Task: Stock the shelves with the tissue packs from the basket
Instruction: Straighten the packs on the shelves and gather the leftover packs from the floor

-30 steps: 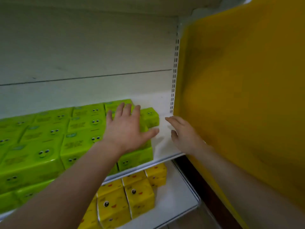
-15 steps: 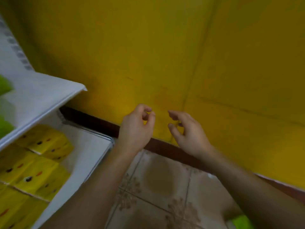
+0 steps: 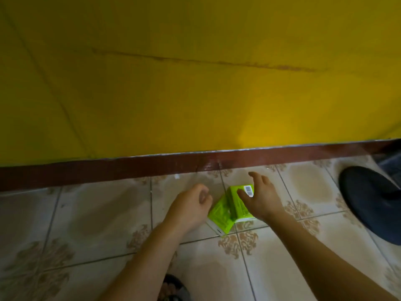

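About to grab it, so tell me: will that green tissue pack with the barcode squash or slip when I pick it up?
The green tissue pack looks film-wrapped and glossy, so probably a bit slippery. Soft tissue likely dents under a firm grip. It's boxy, so unlikely to roll.

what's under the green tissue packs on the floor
The two green plastic-wrapped tissue packs lie on patterned white floor tiles. No basket shows; the right hand hides their right edge.

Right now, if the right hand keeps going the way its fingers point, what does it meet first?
Most likely the upright green tissue pack right under the right hand; its spread fingers already hang over the barcode end, though actual contact is unclear.
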